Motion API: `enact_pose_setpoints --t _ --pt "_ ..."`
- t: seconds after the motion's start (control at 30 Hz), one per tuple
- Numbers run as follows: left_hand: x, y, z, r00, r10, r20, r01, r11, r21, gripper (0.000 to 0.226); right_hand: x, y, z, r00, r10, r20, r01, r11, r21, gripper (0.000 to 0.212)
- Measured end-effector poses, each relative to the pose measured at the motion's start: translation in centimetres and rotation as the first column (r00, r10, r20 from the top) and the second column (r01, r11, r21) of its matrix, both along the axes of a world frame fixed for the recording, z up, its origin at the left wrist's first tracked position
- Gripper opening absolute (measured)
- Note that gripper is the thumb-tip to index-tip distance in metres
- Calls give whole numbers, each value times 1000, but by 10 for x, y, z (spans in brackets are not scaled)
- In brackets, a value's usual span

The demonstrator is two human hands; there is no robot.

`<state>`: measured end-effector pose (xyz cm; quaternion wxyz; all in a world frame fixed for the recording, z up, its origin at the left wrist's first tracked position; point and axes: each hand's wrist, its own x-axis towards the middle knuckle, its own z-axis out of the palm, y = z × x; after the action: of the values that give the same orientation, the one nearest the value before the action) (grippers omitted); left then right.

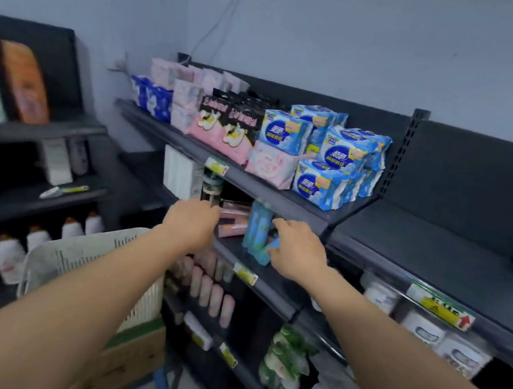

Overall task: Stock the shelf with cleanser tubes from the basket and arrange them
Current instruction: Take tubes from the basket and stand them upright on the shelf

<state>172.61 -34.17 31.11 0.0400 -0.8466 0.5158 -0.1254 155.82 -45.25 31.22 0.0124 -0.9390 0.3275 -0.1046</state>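
The cleanser tubes [257, 224], teal and blue, stand upright in a tight cluster on the middle shelf [274, 292], caps down as far as the blur allows, probably so that the printed faces front the aisle. Just right of the tubes, the right hand [298, 249] grips one leaning tube [268, 252] by its lower end, fingers curled round it. The tilt suggests it is being set against the cluster and squared up. Just left of the tubes, the left hand [193, 221] reaches in among pink cartons [234, 224] lying flat. Its fingers are hidden behind the back of the hand, so I cannot tell whether it holds anything; it seems placed to keep the cartons clear of the row. Below the tubes, a yellow price label [245, 273] sits on the shelf edge. Above the tubes, the upper board carries blue packs [325, 184] and pink ones. Down and to the left of the tubes, the white slotted basket [81, 255] rests on a cardboard box [127, 351], within arm's reach. Farther left of the tubes, dark shelving holds white bottles [9, 255]. A grey wall [366, 61] with a hanging cable [220, 21] rises behind.
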Motion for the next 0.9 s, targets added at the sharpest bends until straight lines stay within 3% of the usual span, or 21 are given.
enact_pose_setpoints --t 0.33,0.53,0.67,0.77,0.9 --pt "132 100 -40 965 257 -53 -253 965 68 25 158 54 -39 972 228 -52 -225 973 48 44" --pt "205 129 -72 934 353 -59 -341 927 154 39 245 77 -65 952 297 -75 -290 952 96 38" --pt "245 146 -100 914 381 -140 -353 916 193 25 287 84 -87 937 328 -116 -313 940 133 36" --pt "264 154 -114 908 396 -134 -359 904 234 26 314 88 -106 930 336 -150 -312 936 161 48" --pt "284 159 -136 895 418 -154 -366 888 280 27 342 90 -130 911 372 -181 -335 920 203 35"
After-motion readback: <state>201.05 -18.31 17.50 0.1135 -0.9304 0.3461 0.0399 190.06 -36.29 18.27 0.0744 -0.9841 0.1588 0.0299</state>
